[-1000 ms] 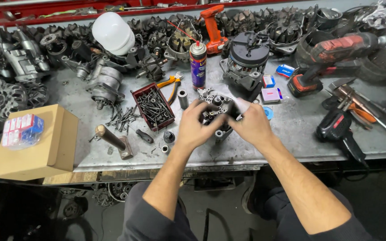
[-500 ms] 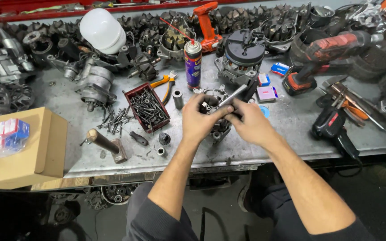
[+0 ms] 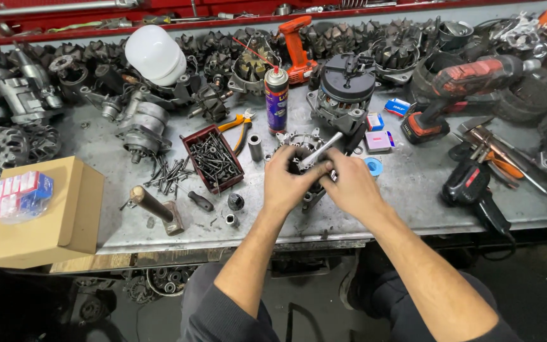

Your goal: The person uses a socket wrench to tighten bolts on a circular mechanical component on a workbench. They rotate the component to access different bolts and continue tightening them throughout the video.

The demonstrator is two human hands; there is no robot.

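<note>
A grey metal alternator housing sits on the steel bench near its front edge. My left hand clasps the housing's near side. My right hand is closed around the lower end of a silver socket wrench, whose shaft slants up and to the right above the housing. Both hands meet over the part and hide most of it.
Around it: a red tray of long bolts, loose bolts, a hammer, a spray can, orange pliers, a cardboard box at left, a red drill and black tool at right. Alternators crowd the back.
The view has shifted slightly. My hands stay on the housing, and the wrench now slants up to the right above it.
</note>
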